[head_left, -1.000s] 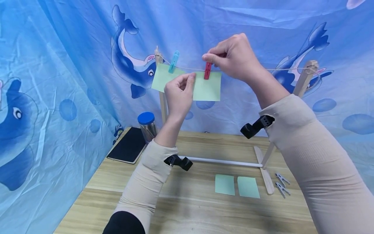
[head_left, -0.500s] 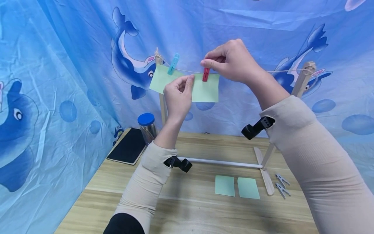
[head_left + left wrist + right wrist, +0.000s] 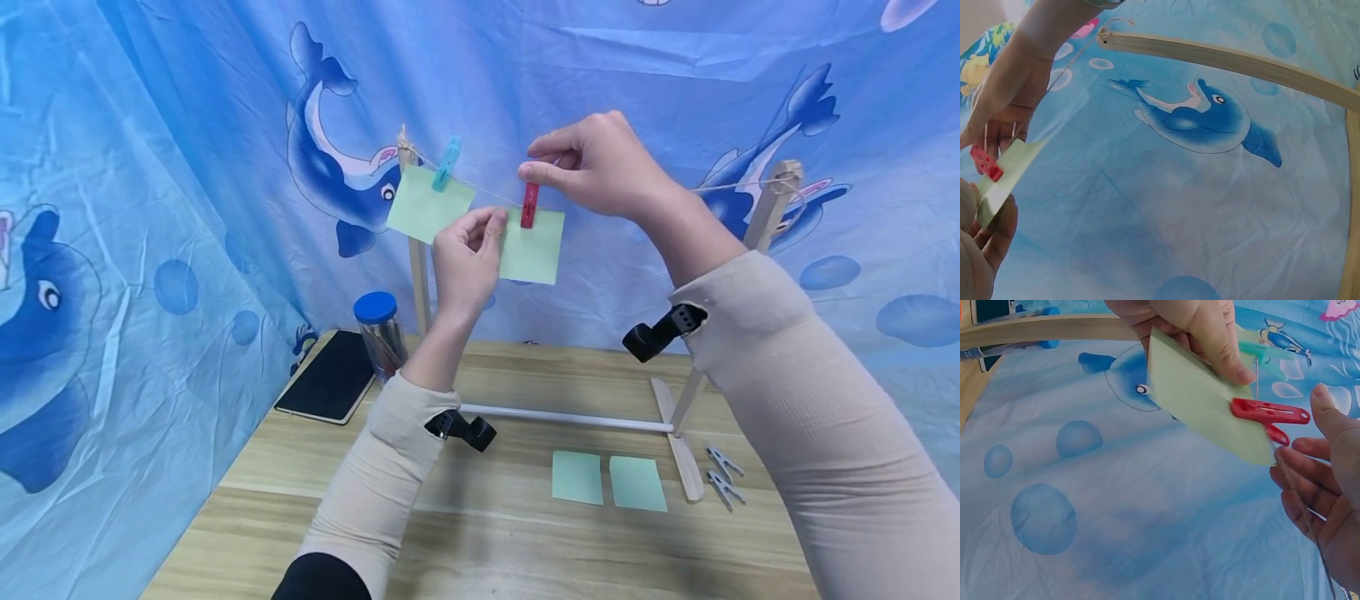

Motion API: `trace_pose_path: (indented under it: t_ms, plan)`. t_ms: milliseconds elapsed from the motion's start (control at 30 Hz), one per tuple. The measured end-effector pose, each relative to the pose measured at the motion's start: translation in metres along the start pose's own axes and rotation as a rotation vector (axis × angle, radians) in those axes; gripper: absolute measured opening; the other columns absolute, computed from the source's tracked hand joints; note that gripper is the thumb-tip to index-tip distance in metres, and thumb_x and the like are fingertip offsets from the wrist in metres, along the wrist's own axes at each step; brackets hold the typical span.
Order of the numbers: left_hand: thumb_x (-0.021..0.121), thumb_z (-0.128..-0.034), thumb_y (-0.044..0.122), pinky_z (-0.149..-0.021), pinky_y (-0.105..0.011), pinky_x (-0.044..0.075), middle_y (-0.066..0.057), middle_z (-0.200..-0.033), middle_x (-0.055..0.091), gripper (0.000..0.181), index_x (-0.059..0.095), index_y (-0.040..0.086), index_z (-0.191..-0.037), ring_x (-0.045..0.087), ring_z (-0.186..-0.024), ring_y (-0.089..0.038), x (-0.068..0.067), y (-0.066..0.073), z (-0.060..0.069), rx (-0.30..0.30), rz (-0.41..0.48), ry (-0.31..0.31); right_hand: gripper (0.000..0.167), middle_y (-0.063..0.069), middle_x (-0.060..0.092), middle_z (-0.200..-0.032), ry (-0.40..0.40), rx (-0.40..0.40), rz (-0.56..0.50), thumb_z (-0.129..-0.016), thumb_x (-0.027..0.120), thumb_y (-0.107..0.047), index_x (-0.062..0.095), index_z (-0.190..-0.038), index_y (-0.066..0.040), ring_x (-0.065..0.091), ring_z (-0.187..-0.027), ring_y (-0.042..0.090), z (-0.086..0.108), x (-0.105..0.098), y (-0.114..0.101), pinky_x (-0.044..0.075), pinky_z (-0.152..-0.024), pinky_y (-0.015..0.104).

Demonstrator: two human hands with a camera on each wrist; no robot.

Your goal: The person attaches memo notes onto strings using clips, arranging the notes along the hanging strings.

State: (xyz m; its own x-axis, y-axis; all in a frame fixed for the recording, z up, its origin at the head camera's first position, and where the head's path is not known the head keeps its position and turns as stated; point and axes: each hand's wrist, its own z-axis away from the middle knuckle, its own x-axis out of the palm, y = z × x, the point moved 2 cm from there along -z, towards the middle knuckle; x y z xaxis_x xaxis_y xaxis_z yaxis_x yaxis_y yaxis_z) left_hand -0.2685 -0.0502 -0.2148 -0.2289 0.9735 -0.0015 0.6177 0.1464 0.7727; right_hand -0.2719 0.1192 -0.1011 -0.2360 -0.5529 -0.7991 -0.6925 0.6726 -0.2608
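Note:
In the head view my left hand [image 3: 468, 262] pinches the left edge of a light green paper square [image 3: 532, 250] between thumb and fingers. A red clothespin [image 3: 529, 206] clips that paper's top edge to a thin string [image 3: 1069, 65]. My right hand [image 3: 600, 162] is beside the clothespin's upper end. In the right wrist view, the thumb and fingers of my right hand [image 3: 1335, 469] are spread apart around the red clothespin [image 3: 1266, 412], with a gap between thumb and clip. Left of it, a turquoise clothespin [image 3: 447, 162] holds another green paper square [image 3: 423, 208] on the string.
Wooden posts [image 3: 772, 208] carry the string, with a white rod [image 3: 577, 417] low between them. On the table [image 3: 510, 550] lie two green paper squares [image 3: 576, 477], [image 3: 637, 483] and grey clothespins [image 3: 723, 487]. A black notebook [image 3: 330, 375] and blue-lidded jar [image 3: 378, 329] stand at left.
The left hand, paper and red clothespin have moved down, and the string dips with them. The right hand's thumb and fingers have parted from the clothespin.

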Motion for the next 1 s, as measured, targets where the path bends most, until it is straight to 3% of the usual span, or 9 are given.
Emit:
trace_pose_path:
  t_ms: [100, 167, 400, 600, 700, 800, 1000]
  plan:
    - [0.067, -0.0996, 0.027, -0.061, -0.022, 0.053, -0.012, -0.094, 0.075, 0.033, 0.074, -0.002, -0.112, 0.064, -0.071, -0.014, 0.001, -0.003, 0.003, -0.004, -0.003, 0.001, 0.04, 0.014, 0.075, -0.107, 0.022, -0.015, -0.005, -0.098, 0.068, -0.033, 0.071, -0.126, -0.004, 0.07, -0.089, 0.023, 0.002, 0.001, 0.003, 0.055, -0.08, 0.033]
    - [0.068, -0.0995, 0.028, -0.061, -0.022, 0.053, -0.012, -0.093, 0.075, 0.035, 0.073, -0.003, -0.115, 0.064, -0.07, -0.013, 0.002, -0.006, 0.005, -0.009, -0.005, 0.001, 0.037, 0.013, 0.074, -0.105, 0.078, -0.05, -0.008, -0.098, 0.07, -0.03, 0.072, -0.124, -0.003, 0.069, -0.092, 0.022, 0.003, 0.002, 0.004, 0.056, -0.084, 0.037]
    - [0.069, -0.0989, 0.027, -0.06, -0.029, 0.06, -0.015, -0.092, 0.074, 0.035, 0.071, -0.003, -0.117, 0.07, -0.069, -0.017, 0.004, -0.017, 0.011, -0.029, 0.093, -0.064, 0.032, 0.013, 0.074, -0.106, 0.411, -0.268, 0.018, -0.096, 0.072, -0.023, 0.074, -0.117, 0.0, 0.067, -0.09, 0.02, 0.018, 0.005, 0.004, 0.051, -0.075, 0.025]
    - [0.071, -0.0976, 0.028, -0.061, -0.033, 0.061, -0.016, -0.092, 0.075, 0.035, 0.071, -0.003, -0.115, 0.072, -0.069, -0.019, 0.004, -0.027, 0.015, -0.035, 0.128, -0.105, 0.026, 0.015, 0.074, -0.101, 0.614, -0.435, 0.024, -0.092, 0.073, -0.013, 0.074, -0.113, 0.003, 0.069, -0.087, 0.025, 0.04, 0.017, 0.004, 0.051, -0.071, 0.026]
    - [0.07, -0.0977, 0.028, -0.063, -0.034, 0.061, -0.016, -0.092, 0.076, 0.036, 0.07, -0.003, -0.115, 0.073, -0.067, -0.019, 0.003, -0.033, 0.017, -0.038, 0.13, -0.125, 0.025, 0.014, 0.075, -0.098, 0.673, -0.45, -0.004, -0.09, 0.072, -0.013, 0.075, -0.111, 0.002, 0.069, -0.085, 0.025, 0.053, 0.024, 0.005, 0.051, -0.073, 0.025]
    - [0.07, -0.0975, 0.029, -0.064, -0.034, 0.061, -0.014, -0.09, 0.076, 0.036, 0.07, -0.002, -0.116, 0.072, -0.067, -0.017, 0.002, -0.038, 0.018, -0.043, 0.117, -0.13, 0.031, 0.014, 0.075, -0.096, 0.7, -0.437, -0.024, -0.094, 0.069, -0.025, 0.075, -0.109, 0.001, 0.069, -0.084, 0.027, 0.068, 0.031, 0.009, 0.049, -0.076, 0.019]
    - [0.07, -0.0976, 0.031, -0.065, -0.034, 0.061, -0.012, -0.088, 0.075, 0.036, 0.071, 0.001, -0.117, 0.072, -0.067, -0.016, 0.0, -0.044, 0.019, -0.047, 0.091, -0.141, 0.048, 0.015, 0.075, -0.091, 0.689, -0.384, -0.051, -0.099, 0.062, -0.044, 0.076, -0.105, 0.001, 0.069, -0.078, 0.028, 0.096, 0.046, 0.021, 0.045, -0.078, 0.012]
